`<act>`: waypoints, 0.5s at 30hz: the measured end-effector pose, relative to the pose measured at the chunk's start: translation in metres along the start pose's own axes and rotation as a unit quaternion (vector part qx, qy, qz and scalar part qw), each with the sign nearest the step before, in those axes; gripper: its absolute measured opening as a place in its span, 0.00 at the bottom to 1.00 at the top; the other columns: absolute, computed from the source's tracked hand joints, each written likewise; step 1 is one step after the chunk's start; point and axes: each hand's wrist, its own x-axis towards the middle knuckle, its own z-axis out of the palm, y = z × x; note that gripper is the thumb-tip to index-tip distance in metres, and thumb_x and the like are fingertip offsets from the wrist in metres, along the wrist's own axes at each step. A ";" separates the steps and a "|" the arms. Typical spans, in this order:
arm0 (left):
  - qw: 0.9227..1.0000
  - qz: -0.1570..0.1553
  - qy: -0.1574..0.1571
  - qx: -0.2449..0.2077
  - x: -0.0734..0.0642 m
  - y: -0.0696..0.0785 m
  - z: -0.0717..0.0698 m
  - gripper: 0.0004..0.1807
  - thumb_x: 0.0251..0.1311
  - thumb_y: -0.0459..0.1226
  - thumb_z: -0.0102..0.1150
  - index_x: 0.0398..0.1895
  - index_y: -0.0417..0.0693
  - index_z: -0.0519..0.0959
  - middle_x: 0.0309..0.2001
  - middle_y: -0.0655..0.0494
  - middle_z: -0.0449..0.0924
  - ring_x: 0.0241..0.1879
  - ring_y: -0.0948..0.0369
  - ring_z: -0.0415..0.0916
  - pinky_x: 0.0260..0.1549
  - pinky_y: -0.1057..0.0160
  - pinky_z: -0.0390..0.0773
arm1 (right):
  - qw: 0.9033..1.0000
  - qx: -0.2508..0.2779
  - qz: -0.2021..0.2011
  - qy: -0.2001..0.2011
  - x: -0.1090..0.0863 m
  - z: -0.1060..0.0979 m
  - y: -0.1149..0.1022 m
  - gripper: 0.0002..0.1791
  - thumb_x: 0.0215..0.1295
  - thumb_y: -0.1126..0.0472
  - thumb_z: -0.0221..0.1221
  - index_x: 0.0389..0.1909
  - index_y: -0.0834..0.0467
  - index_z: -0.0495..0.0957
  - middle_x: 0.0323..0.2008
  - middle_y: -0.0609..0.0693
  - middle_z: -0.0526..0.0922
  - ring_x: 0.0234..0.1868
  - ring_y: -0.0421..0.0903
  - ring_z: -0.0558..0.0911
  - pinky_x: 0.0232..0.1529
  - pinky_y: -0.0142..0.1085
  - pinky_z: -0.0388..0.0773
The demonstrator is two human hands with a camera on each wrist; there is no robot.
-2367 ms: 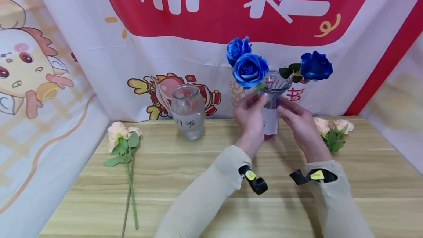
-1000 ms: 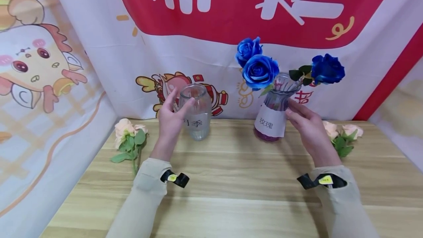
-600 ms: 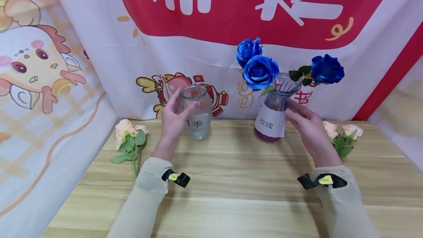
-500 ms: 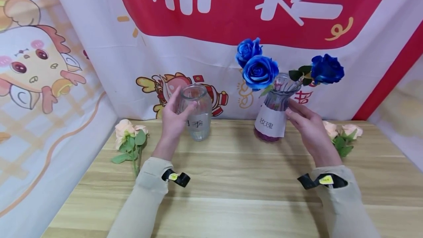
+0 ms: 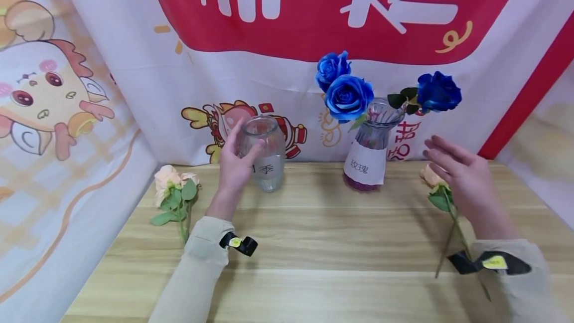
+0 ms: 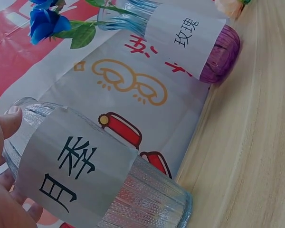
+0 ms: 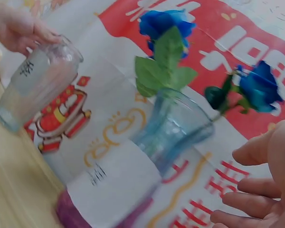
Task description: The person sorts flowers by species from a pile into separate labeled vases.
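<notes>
My left hand (image 5: 235, 166) grips a clear ribbed glass vase (image 5: 270, 142), thumb near its rim and fingers round its far side. This vase stands upright on the table and bears a white paper label (image 6: 76, 166). Right of it stands a flared glass vase (image 5: 374, 136) with a purple base and its own label (image 7: 116, 185). Blue roses (image 5: 349, 96) lean out of it to the left, and another blue rose (image 5: 438, 91) leans right. My right hand (image 5: 473, 186) is apart from that vase, fingers extended, over peach roses (image 5: 432, 176) that it partly covers.
More peach roses (image 5: 167, 183) lie at the table's left side, their stems partly behind my left sleeve. A printed cloth (image 5: 287, 81) hangs directly behind both vases, and side cloths border the wooden table (image 5: 323, 243).
My left hand went from the purple-based vase to the clear vase and took hold of it. In the last half second my right hand left the purple-based vase, moving right.
</notes>
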 end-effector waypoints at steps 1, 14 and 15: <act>1.000 0.002 0.002 0.001 0.000 0.000 -0.001 0.42 0.67 0.46 0.72 0.82 0.66 0.64 0.80 0.64 0.68 0.81 0.59 0.61 0.83 0.47 0.58 | 0.999 0.039 -0.012 -0.010 -0.002 -0.008 0.001 0.26 0.77 0.58 0.62 0.74 0.53 0.75 0.65 0.42 0.85 0.62 0.35 0.86 0.55 0.26 0.85; 1.000 -0.003 0.008 0.011 0.000 0.003 -0.010 0.43 0.65 0.49 0.73 0.82 0.68 0.64 0.80 0.64 0.68 0.82 0.58 0.60 0.83 0.45 0.56 | 0.970 0.233 0.037 -0.052 -0.031 -0.095 0.031 0.21 0.84 0.70 0.45 0.47 0.63 0.89 0.44 0.57 0.93 0.47 0.50 0.93 0.48 0.39 0.91; 1.000 -0.002 0.008 0.013 -0.001 0.003 -0.009 0.43 0.65 0.49 0.73 0.82 0.68 0.64 0.80 0.64 0.68 0.82 0.57 0.60 0.83 0.45 0.56 | 0.975 0.213 0.061 -0.033 -0.033 -0.099 0.034 0.20 0.84 0.70 0.47 0.44 0.62 0.90 0.42 0.56 0.94 0.45 0.50 0.94 0.47 0.39 0.91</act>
